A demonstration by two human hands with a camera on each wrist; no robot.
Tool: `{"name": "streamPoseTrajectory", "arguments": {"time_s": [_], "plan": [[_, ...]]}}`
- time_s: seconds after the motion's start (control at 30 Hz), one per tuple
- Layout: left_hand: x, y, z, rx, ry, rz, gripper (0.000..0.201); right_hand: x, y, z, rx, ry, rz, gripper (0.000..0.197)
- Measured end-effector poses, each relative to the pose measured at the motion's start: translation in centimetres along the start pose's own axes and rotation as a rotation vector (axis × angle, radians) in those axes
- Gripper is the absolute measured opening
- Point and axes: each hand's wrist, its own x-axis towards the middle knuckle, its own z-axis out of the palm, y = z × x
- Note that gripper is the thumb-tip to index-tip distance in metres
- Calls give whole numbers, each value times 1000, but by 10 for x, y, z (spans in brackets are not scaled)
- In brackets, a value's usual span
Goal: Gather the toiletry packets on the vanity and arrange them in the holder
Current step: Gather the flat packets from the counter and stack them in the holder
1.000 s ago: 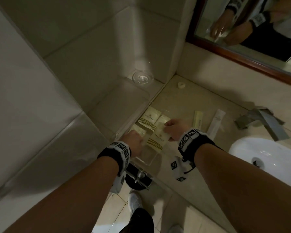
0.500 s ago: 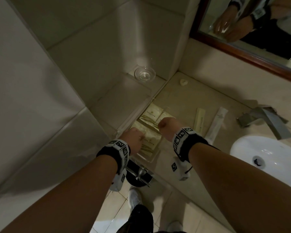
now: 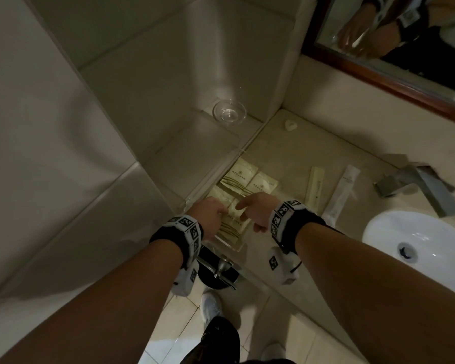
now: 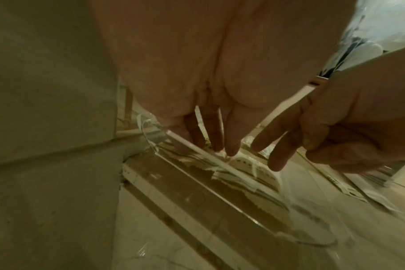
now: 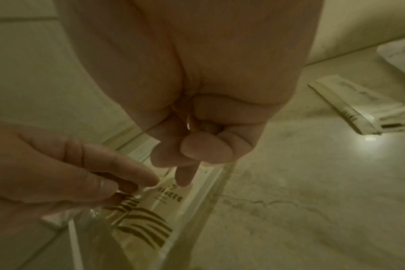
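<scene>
A clear acrylic holder [image 3: 240, 246] stands at the vanity's left edge, against the tiled wall. Several cream packets [image 3: 241, 176] with brown stripes lie in it. My left hand [image 3: 213, 212] reaches in from the near side, its straight fingers [image 4: 216, 144] touching the front packet [image 3: 233, 225]. My right hand [image 3: 250, 207] presses its outstretched index finger [image 5: 185, 175] on that same packet [image 5: 150, 219], the other fingers curled. Two long packets lie loose on the counter to the right: a cream one [image 3: 316, 186] and a white one [image 3: 342, 191].
A small glass dish [image 3: 229, 112] sits on the ledge behind the holder. The white basin [image 3: 418, 240] and chrome faucet [image 3: 415, 185] are at the right, below a framed mirror [image 3: 392, 48]. A small white piece [image 3: 290, 125] lies by the back wall. A chrome fixture [image 3: 221, 269] hangs under the counter.
A second ago my right hand held a packet above the holder. That packet now lies in the holder, and the right hand presses it with one finger. The left hand stayed at the holder.
</scene>
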Motion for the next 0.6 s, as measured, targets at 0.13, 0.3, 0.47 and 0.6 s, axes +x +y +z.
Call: {"name": "streamPoseTrajectory", "arguments": {"time_s": [0.13, 0.3, 0.47, 0.6], "plan": [[2, 0, 1, -47, 35, 3, 39, -4, -3, 8, -67, -131, 16, 57], [3, -1, -3, -46, 21, 4, 37, 0, -1, 9, -136, -145, 28, 56], [6, -4, -2, -55, 29, -16, 36, 3, 3, 4, -123, -129, 35, 54], [7, -3, -2, -53, 35, -40, 35, 4, -1, 2, -215, -140, 9, 53]]}}
